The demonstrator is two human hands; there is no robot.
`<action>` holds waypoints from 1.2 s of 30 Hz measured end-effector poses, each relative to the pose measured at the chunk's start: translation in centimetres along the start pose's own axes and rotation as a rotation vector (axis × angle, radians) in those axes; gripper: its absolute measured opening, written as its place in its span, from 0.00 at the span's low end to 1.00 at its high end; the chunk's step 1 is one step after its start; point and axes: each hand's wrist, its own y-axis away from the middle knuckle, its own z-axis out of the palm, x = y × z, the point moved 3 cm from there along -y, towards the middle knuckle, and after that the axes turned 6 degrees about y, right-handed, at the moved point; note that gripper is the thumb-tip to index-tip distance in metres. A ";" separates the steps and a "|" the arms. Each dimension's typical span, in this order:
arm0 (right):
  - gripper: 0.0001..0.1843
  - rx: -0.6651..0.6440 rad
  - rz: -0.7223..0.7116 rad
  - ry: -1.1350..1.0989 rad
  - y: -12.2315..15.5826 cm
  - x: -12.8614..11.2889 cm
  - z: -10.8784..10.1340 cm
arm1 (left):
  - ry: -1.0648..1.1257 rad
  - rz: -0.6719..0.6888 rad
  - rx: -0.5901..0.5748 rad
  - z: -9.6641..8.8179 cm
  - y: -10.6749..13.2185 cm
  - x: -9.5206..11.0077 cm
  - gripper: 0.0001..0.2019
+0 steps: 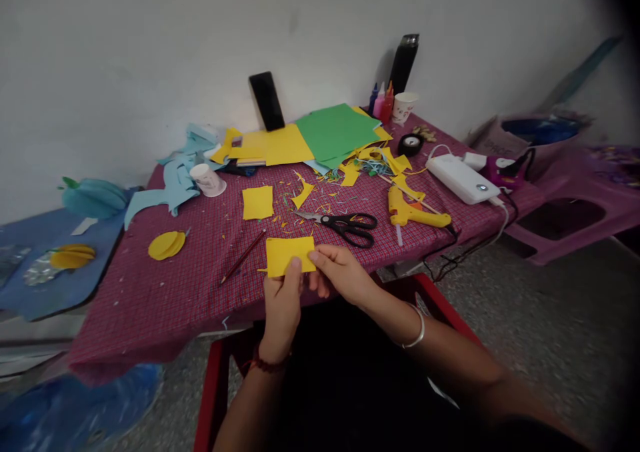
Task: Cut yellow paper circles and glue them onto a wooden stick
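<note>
A yellow paper rectangle (287,252) is held up over the table's front edge. My left hand (285,299) grips it from below, thumb on its face. At its right edge, my right hand (343,272) pinches the paper between thumb and fingers. Just beyond lie black-handled scissors (350,225), their blades pointing left. A pencil (243,257) rests on the cloth to the left of the paper. Behind it sits a square stack of yellow paper (258,203), and farther left a pile of yellow paper circles (167,245).
A yellow glue gun (415,211) and a white power bank (463,179) with cables lie at right. Green paper sheets (337,132), a phone (267,101) and a black bottle (404,64) are along the wall. A paper cup (207,180) stands left, amid blue scraps.
</note>
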 end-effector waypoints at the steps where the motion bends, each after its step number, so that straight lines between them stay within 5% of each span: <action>1: 0.22 -0.010 -0.006 -0.008 0.2 -0.1 0.0 | 0.035 -0.014 0.007 -0.1 0.0 0.1 0.17; 6: 0.27 -0.066 -0.006 0.085 0.8 -0.6 0.1 | 0.142 -0.085 0.042 -0.4 0.2 0.4 0.19; 12: 0.23 -0.096 0.088 0.173 0.8 -0.2 0.8 | 0.009 -0.030 0.068 -1.0 0.7 -0.2 0.13; 19: 0.24 -0.057 0.111 0.100 0.7 0.4 1.3 | -0.224 0.123 -0.067 -1.2 0.8 1.6 0.10; 36: 0.20 0.028 -0.039 0.150 0.8 0.4 1.0 | 0.076 0.050 -0.101 -2.1 0.4 -0.6 0.06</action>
